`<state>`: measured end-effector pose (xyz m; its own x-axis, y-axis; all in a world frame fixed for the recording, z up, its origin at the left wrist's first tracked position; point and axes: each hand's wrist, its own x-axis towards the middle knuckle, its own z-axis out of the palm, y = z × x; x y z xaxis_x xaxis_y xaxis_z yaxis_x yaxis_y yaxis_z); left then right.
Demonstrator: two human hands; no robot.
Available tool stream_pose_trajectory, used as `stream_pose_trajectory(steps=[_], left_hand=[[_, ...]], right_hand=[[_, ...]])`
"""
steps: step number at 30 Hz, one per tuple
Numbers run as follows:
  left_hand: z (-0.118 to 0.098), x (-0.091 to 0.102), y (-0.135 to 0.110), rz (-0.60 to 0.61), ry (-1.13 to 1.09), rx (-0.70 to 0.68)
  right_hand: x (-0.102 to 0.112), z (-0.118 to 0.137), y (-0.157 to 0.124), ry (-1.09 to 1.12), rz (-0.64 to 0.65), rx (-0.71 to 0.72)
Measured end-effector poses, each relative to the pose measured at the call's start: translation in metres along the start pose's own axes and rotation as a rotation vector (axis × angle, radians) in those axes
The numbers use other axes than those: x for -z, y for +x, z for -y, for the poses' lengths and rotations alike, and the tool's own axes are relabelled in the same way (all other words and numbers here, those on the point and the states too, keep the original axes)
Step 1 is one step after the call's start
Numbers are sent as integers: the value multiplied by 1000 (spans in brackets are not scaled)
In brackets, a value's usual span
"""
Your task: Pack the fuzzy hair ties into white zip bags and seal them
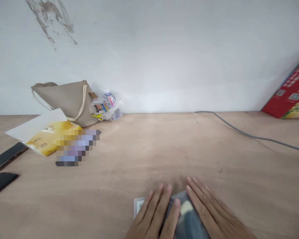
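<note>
Two bare hands lie flat at the near edge of a pale wooden worktop (149, 149), fingers straight and spread, neither one closed in a grip. The left hand (153, 214) rests on the left side of a translucent plastic pouch (188, 217) with dark contents, its thumb lying on the pouch, and the right hand (209, 210) presses along the pouch's right side. A small white card (139, 206) pokes out just beside the left hand. Well ahead and to the left, a beige tote bag (64, 101) slumps against a scuffed white wall (149, 49), touching a crumpled plastic bag (106, 111) that holds a water bottle (109, 99). In front of the tote, a yellow packet (47, 138) lies on a white sheet (35, 124), next to a pixelated patch (77, 147) that hides whatever is there. Two black phone-like slabs (6, 157) sit at the far left. A grey cable (251, 134) crosses the right side, and a red box (289, 89) leans against the wall in the far right corner.
</note>
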<state>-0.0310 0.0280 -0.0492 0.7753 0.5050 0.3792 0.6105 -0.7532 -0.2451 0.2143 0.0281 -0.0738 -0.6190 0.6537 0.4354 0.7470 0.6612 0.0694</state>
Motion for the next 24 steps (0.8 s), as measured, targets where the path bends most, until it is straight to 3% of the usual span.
stream_pose_trajectory(steps=[4, 13, 16, 18, 20, 22, 24], left_hand=[[9, 7, -8, 61, 42, -8], [19, 14, -41, 58, 11, 87], [22, 20, -48, 99, -92, 115], [21, 29, -49, 113, -155, 178], [16, 39, -46, 30, -185, 266], [2, 46, -40, -177, -195, 288], [-19, 49, -27, -419, -213, 135]], right_hand=[[5, -5, -11, -24, -21, 3], [16, -4, -28, -102, -73, 15], [24, -2, -40, -26, -127, -67], [33, -2, -48, 73, -92, -184], [43, -3, -52, 242, -69, -399], [50, -3, -50, 484, -43, -621], [53, -1, -42, 757, 14, -736]])
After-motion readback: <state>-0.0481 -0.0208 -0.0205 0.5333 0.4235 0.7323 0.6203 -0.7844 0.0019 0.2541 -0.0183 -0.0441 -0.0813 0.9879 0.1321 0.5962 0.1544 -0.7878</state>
